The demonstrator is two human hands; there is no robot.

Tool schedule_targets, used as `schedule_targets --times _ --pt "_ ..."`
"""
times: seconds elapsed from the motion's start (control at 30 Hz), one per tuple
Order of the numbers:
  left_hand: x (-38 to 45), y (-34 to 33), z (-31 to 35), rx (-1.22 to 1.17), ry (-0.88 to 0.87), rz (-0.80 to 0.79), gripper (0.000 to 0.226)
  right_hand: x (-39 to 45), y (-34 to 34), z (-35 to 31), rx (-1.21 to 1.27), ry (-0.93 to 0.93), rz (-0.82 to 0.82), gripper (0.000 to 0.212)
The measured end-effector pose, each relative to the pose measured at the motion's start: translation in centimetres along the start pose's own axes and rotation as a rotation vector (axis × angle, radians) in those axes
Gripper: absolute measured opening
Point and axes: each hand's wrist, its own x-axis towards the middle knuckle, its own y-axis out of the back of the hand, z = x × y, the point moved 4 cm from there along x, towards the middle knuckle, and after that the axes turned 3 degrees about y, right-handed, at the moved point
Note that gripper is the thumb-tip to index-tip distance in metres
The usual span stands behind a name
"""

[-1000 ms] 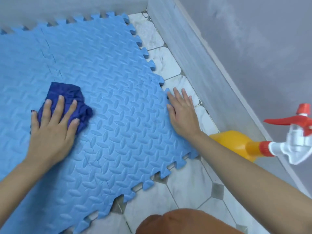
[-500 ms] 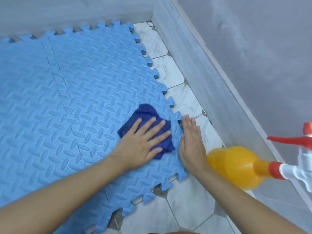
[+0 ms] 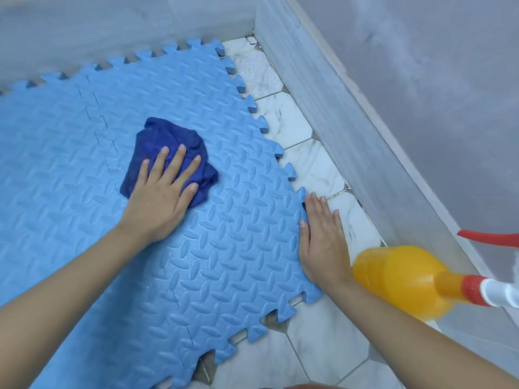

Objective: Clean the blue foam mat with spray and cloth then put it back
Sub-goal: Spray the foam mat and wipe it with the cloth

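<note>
The blue foam mat (image 3: 224, 248), with a raised diamond pattern and jigsaw edges, lies flat on the tiled floor in the corner of the room. My left hand (image 3: 160, 197) presses flat on a crumpled dark blue cloth (image 3: 157, 147) near the mat's middle, fingers spread over it. My right hand (image 3: 323, 237) lies flat, palm down, along the mat's right edge, half on the floor tiles. An orange spray bottle (image 3: 401, 279) with a red and white trigger head stands just right of my right wrist, untouched.
White marble floor tiles (image 3: 314, 167) run in a narrow strip between the mat and a grey skirting board (image 3: 351, 130) at the right wall. Another wall borders the mat's far edge. More tiles show below the mat's near edge.
My left hand slid the cloth from the mat's left side to beside my right hand, then back up and left toward the middle. My right hand stayed on the mat's right edge.
</note>
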Motion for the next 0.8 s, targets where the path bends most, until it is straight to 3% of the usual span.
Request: schedule_targets --times 0.1,0.17,0.33,0.4,0.47,0.53,0.6,0.63,0.8 --pt "-9.1 -0.1 -1.1 0.077 -0.172 -0.068 0.056 0.0 -0.1 -0.3 -0.069 0.049 0.007 0.055" --pt "-13.2 0.0 -4.7 0.125 -0.140 -0.077 0.056 0.0 0.0 -0.5 -0.117 0.096 0.017 0.058" --pt "-15.7 1.4 -15.0 0.047 0.447 0.060 0.064 2.0 -0.5 -5.6 0.027 0.111 -0.048 0.049" --pt "-15.6 1.6 -14.2 0.027 0.522 0.044 0.065 3.3 -1.5 -10.3 0.044 0.254 -0.161 0.054" --pt "-16.0 1.2 -10.8 0.060 0.373 0.017 0.064 4.5 -3.0 -15.1 -0.067 0.473 -0.252 0.058" --pt "-17.5 0.0 -6.0 0.124 0.056 -0.041 0.059 5.2 -4.4 -18.4 -0.217 0.615 -0.279 0.063" --pt "-19.3 -0.8 -3.2 0.154 -0.148 -0.094 0.055 6.0 -5.3 -18.9 -0.264 0.566 -0.294 0.064" --pt "-19.4 -0.7 -3.5 0.156 -0.143 -0.094 0.054 6.2 -5.6 -18.4 -0.245 0.503 -0.294 0.063" --pt "-16.3 0.8 -10.8 0.046 0.391 0.048 0.058 6.0 -5.5 -15.9 -0.243 0.456 -0.264 0.070"
